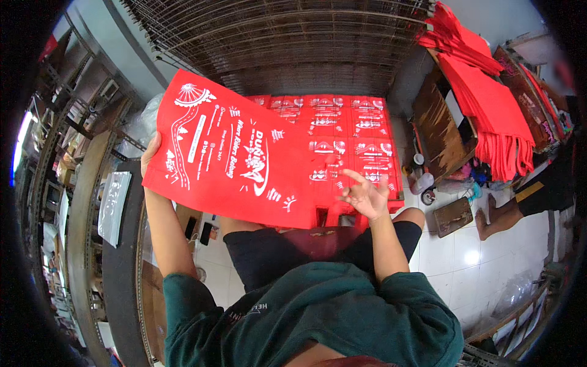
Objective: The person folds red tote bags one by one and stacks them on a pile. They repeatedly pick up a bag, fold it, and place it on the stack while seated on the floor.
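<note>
A red fabric bag (235,165) with white printing on its face hangs tilted in front of me, above my lap. My left hand (150,154) is closed on its left edge; most of the fingers are hidden behind the cloth. Just beyond the bag's right end, my right hand (369,194) is in the air with its fingers apart and nothing in it. Below and past that hand, several more printed red pieces (373,153) lie flat in rows. A blurred red strip near the bag's right end cannot be made out clearly.
A dark wire rack (293,43) rises at the far side. To the right, a stack of red bags (489,116) rests on a worn wooden stand (443,122). Another person's bare foot (486,223) is on the tiled floor. Metal shelving (85,183) runs along the left.
</note>
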The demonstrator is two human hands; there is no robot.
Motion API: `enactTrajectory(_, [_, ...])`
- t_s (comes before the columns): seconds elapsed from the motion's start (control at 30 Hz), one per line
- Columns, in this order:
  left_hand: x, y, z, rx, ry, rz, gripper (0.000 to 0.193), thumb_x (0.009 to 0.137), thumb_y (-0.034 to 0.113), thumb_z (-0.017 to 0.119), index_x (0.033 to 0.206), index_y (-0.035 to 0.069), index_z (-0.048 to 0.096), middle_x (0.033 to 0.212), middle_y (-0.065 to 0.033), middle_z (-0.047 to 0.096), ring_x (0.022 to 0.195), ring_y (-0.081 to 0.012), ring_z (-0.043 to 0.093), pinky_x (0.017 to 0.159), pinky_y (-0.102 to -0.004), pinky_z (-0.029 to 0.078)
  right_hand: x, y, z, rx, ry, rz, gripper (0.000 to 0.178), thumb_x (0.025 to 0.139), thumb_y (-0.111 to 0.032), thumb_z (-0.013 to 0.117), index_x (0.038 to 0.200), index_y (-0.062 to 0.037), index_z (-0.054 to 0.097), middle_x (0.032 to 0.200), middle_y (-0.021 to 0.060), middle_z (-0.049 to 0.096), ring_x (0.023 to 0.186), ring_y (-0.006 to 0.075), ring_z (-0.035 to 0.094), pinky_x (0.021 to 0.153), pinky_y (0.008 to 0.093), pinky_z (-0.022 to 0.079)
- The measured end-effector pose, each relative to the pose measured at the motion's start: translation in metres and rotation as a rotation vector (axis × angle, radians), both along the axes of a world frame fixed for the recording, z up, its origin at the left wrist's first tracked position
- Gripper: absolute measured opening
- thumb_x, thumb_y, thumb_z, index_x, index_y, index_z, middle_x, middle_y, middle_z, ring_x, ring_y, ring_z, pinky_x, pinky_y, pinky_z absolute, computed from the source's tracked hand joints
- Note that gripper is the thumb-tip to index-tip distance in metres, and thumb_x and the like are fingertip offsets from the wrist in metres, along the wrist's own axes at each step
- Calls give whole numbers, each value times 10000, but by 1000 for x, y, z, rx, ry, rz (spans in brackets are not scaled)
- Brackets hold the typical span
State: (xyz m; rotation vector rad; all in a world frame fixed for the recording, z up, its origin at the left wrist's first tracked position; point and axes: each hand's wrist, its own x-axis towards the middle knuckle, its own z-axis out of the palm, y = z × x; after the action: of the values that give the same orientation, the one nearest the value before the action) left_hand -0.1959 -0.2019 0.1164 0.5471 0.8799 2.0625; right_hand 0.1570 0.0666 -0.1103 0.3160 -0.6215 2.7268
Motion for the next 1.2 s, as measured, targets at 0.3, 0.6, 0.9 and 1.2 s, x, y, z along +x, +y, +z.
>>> enactTrajectory(0.3, [-20,-45,35,-56,115,61,399,889,201,553,1206,-32,487,1115,-223,601,945,-316,641,821,-453,544,-136,-82,-37,443,-769,271,596,827,-511,595,1251,-117,452,1144,73,536,1022,171,519,833,435,449])
enactTrajectory(0.6, [-23,-106,98,-15,318,96,427,934,238,478,1266,-27,445,1209,-214,552,1049,-336,592,896,-488,498,-249,-183,-22,7,-336,586,454,876,-308,594,1272,-144,443,1252,50,525,1027,210,574,861,373,484])
enactTrajectory(0.9, [-34,-152,87,-99,267,206,448,943,252,450,1296,-22,410,1243,-218,524,1068,-330,583,893,-483,502,-257,-159,-21,-87,-337,332,214,874,-104,581,1062,-89,480,1032,68,601,911,208,641,608,346,524])
enactTrajectory(1.2, [-57,-152,56,-100,236,317,401,933,220,495,1248,-25,462,1200,-201,560,1024,-291,611,865,-434,525,-224,-128,-12,343,-461,-441,627,794,54,512,1341,-180,314,1007,69,545,749,130,556,587,262,464])
